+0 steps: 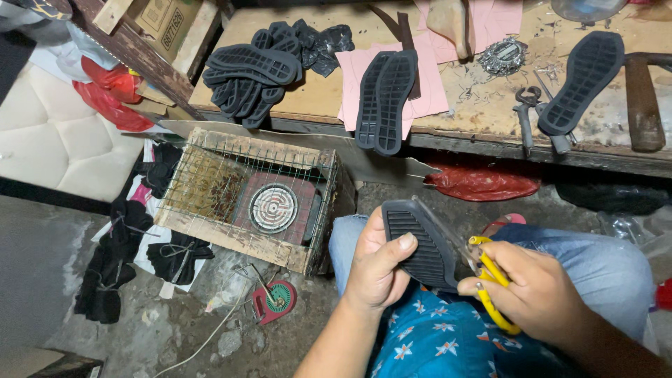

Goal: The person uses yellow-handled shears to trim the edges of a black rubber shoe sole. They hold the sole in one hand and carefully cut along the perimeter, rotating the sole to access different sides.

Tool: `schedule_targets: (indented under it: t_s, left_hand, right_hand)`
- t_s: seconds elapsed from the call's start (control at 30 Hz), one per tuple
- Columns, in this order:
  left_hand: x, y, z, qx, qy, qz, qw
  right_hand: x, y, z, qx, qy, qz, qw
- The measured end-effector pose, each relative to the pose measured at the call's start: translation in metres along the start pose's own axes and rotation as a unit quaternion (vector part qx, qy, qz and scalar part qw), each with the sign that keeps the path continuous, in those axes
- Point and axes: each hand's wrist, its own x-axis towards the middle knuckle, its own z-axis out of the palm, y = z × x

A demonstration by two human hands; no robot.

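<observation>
My left hand [374, 262] grips a black ribbed rubber shoe sole [420, 241] over my lap, thumb across its tread. My right hand [539, 290] holds yellow-handled scissors [490, 276], and their blades meet the sole's right edge. A thin strip of trimmed rubber seems to lift off along that edge. Both hands sit above my jeans and a blue flowered cloth [441, 336].
A wooden workbench [308, 98] carries a pile of black soles [252, 73], a pair of soles on pink paper [383, 98], another sole [581, 80], pliers [525, 112] and a hammer [640, 98]. A wire-caged electric heater [252, 199] stands on the floor at left, with black shoe uppers [112, 266] beside it.
</observation>
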Motion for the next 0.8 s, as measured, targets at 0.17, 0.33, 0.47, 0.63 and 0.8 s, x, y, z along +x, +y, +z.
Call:
schedule_targets:
  t_s: [0.17, 0.33, 0.47, 0.63, 0.8]
  left_hand:
    - [0.000, -0.001, 0.000, 0.024, 0.004, -0.002, 1.000]
    - [0.000, -0.003, 0.009, 0.200, 0.017, -0.031, 0.979]
    - [0.001, -0.002, 0.027, 0.452, -0.035, 0.033, 0.891]
    - [0.003, 0.007, 0.056, 0.456, -0.036, 0.024, 0.889]
    - [0.001, 0.015, 0.074, 0.540, -0.053, 0.071, 0.837]
  right_hand:
    - [-0.004, 0.018, 0.005, 0.161, -0.038, 0.195, 0.967]
    - [0.004, 0.032, 0.013, 0.368, -0.019, 0.144, 0.919]
    - [0.014, 0.030, 0.012, 0.420, 0.053, 0.146, 0.894]
    - [0.028, 0.032, 0.000, 0.509, 0.110, 0.123, 0.845]
    - [0.035, 0.027, 0.000, 0.567, 0.120, 0.185, 0.794]
